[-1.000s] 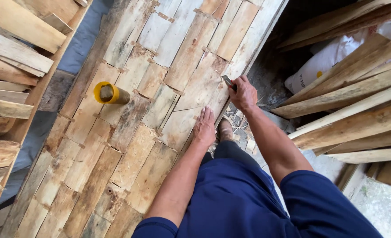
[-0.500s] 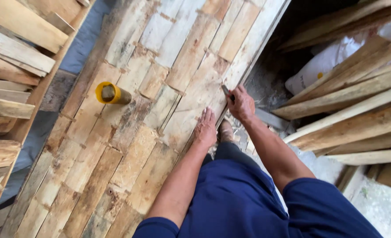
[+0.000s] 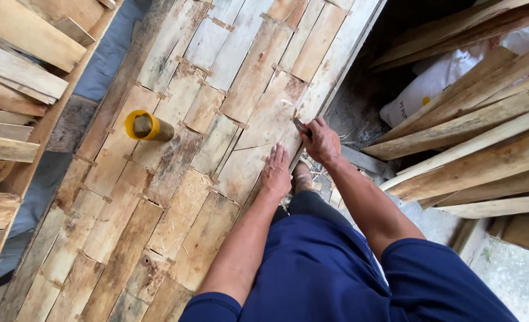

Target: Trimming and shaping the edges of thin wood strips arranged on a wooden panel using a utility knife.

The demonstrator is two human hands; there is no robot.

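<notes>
Pale, brown-stained veneer sheet [image 3: 216,149], yellow-rimmed roll [image 3: 147,126] (tan sides), white sack [image 3: 431,83], navy clothing [image 3: 336,274].

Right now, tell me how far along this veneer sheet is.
Done: most of the wooden sheet is pieced together, strips joined by small tape patches. In hand: the left hand presses flat on the sheet near its edge, while the right hand holds a small blade at that edge. Left: cannot tell how much of that edge is finished. The yellow tape roll lies on the sheet.

A rough woodworking yard: a patchwork veneer sheet [image 3: 205,149] on the floor, sawn planks [image 3: 473,149] stacked alongside.
</notes>
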